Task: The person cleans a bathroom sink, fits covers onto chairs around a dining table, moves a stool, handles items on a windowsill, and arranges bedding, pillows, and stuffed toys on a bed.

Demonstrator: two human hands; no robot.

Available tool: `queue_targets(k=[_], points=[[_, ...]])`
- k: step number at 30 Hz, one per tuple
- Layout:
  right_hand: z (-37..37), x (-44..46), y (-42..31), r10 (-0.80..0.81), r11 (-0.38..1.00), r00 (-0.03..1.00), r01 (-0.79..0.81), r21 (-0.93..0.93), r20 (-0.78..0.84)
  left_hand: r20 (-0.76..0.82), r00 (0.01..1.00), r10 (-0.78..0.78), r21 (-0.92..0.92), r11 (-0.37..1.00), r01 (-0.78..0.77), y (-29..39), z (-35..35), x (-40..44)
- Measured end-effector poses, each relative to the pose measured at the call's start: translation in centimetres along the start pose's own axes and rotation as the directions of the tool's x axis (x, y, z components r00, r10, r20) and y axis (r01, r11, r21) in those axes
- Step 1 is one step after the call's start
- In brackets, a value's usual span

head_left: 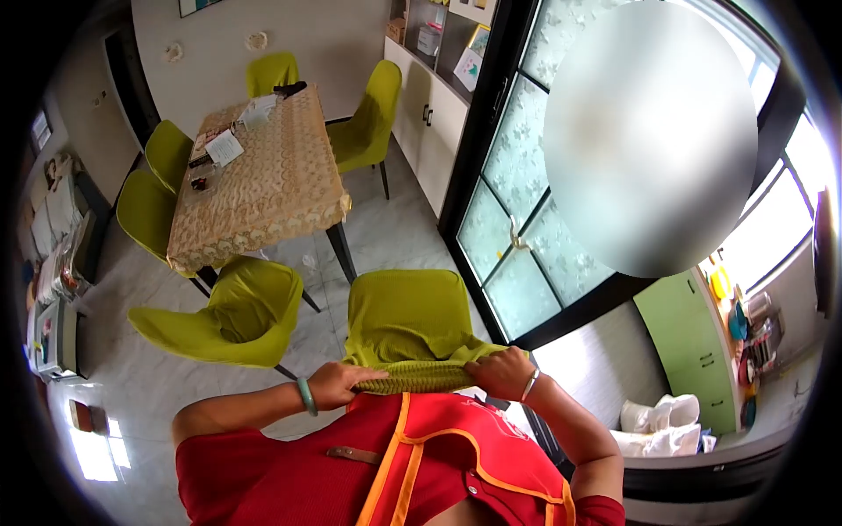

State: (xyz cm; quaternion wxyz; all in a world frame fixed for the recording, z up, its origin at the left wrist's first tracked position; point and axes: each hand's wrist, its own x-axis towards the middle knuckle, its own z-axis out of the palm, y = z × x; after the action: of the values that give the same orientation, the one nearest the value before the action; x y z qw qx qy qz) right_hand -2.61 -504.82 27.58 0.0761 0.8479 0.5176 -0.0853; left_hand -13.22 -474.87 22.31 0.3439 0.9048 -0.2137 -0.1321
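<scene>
A stretchy yellow-green chair cover (419, 377) lies over the chair just before me. Its fabric is smooth over the seat and bunched into ribbed folds along the near edge, against my red clothing. At the left end of these folds, my left hand (336, 384) grips the fabric, fingers pointing inward; a pale green bangle circles that wrist. My right hand (502, 373) is closed on the other end, with a silver bracelet at the wrist. Both thumbs are mostly hidden. Most of the chair's backrest and legs are out of sight.
Left of me stands another green-covered chair (232, 316). Beyond it, a dining table (276, 188) with a lace cloth holds papers and small items, with several matching chairs around it. A glass sliding door (517, 250) is at the right, with white sacks (662, 421) near a green cabinet (688, 342).
</scene>
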Motion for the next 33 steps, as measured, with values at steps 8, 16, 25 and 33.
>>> queue_targets(k=[8, 16, 25, 33], points=[[-0.2, 3.4, 11.9, -0.133, 0.988, 0.988, 0.125, -0.096, -0.078, -0.122, 0.992, -0.026, 0.073, 0.997, 0.035, -1.5, -0.8, 10.2], [-0.8, 10.3, 21.5, -0.156, 0.985, 0.982, 0.147, -0.088, -0.106, -0.267, 0.963, -0.024, 0.049, 0.998, 0.039, -5.5, -4.9, 18.5], [-3.5, 25.6, 32.2, -0.301, 0.953, 0.953, 0.302, -0.031, 0.021, -0.250, 0.950, -0.189, 0.072, 0.974, 0.213, -13.9, -13.7, 26.7], [-2.8, 37.5, 38.3, -0.427, 0.904, 0.904, 0.426, -0.046, -0.005, -0.093, 0.902, -0.421, 0.015, 0.906, 0.424, -20.6, -18.6, 31.2]])
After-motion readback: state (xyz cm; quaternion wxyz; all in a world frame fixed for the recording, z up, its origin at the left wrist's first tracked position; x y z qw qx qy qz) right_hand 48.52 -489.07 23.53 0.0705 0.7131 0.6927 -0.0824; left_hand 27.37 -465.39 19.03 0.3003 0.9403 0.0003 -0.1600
